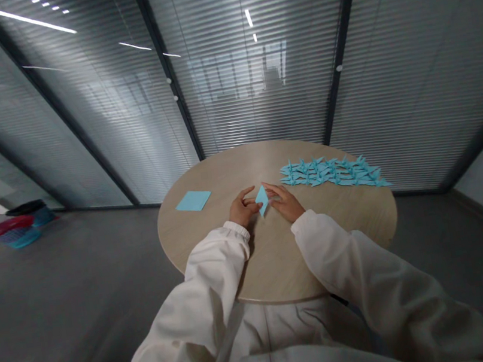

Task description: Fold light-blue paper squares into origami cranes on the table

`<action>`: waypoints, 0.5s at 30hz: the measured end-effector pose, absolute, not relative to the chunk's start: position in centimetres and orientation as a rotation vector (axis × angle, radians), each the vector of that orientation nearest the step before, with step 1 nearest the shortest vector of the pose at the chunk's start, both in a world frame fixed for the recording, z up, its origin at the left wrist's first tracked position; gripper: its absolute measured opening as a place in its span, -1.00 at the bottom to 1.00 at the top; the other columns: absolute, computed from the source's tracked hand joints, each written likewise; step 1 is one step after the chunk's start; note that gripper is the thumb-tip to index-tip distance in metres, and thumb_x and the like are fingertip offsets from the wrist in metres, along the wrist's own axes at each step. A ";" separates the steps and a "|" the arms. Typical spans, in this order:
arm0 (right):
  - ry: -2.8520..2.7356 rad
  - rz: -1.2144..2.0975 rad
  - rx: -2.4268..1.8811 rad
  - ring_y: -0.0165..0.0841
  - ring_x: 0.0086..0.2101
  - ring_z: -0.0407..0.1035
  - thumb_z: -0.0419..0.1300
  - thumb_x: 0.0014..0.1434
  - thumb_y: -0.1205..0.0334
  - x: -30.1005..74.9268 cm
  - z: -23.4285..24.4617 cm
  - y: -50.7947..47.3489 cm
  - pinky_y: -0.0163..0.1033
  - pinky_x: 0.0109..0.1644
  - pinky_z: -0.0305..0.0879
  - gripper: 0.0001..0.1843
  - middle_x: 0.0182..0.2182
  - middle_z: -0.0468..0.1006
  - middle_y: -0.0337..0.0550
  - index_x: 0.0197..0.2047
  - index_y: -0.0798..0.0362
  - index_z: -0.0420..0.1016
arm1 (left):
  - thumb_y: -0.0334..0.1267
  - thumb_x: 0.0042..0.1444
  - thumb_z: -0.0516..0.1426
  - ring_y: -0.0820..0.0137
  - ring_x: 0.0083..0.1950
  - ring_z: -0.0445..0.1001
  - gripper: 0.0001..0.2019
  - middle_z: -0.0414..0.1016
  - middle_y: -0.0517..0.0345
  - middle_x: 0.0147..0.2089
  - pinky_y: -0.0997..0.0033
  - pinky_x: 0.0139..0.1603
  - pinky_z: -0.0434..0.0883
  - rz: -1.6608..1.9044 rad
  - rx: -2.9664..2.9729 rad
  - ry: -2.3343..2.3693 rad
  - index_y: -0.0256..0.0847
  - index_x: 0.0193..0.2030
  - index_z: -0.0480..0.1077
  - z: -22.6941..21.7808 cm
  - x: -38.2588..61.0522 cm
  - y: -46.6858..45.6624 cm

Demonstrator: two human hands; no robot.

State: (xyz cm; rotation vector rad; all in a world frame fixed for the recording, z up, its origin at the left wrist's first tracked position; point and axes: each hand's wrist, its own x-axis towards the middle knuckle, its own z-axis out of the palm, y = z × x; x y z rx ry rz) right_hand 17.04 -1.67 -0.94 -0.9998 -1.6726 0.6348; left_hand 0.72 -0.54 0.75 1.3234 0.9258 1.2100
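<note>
So, nearest us the white sleeves [217, 263] run out over the table's near edge to both hands. The left hand [242, 208] and the right hand [283, 201] come together near the middle of the table, and between them stands a small folded blue paper [262, 199], a narrow shape tapering to a point at its lower end. We read the grip as narrow on both sides: each hand closes in on the paper from its own side, holding it between them. We judge that a light, even pinch serves best here, with both hands pressing alike so the shape stays centred and its creases stay crisp. Beyond the hands, on the round wooden table [222, 175], a flat square of blue paper [193, 200] lies to the left, well apart from the left hand. To the right, rows of folded paper cranes [333, 173] sit packed close together. Farther off, a red and blue basket [20, 235] stands on the grey floor [80, 290], and glass walls with blinds [254, 82] rise behind the table.
</note>
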 end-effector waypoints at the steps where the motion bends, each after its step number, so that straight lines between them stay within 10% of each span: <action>1: -1.678 0.628 -1.000 -0.30 -0.07 0.31 0.06 0.00 0.40 17.1 -0.9 -1.8 -0.22 -0.14 0.38 -0.37 -0.05 0.32 -0.07 0.17 -0.14 0.25 | -0.41 -0.37 0.33 0.50 -0.50 0.42 -0.23 0.50 0.18 -0.46 0.49 -0.40 0.37 1.213 1.324 0.929 -0.34 0.11 0.27 0.7 0.7 -0.5; 15: -1.667 0.608 -0.945 -0.28 -0.04 0.28 0.08 -0.01 0.37 17.1 -0.1 -2.3 -0.19 -0.11 0.33 -0.48 0.00 0.33 -0.06 0.07 -0.04 0.34 | -0.44 -0.34 0.30 0.50 -0.53 0.41 -0.27 0.47 0.22 -0.53 0.50 -0.42 0.37 1.221 1.314 0.946 -0.38 0.10 0.27 0.5 0.6 -0.3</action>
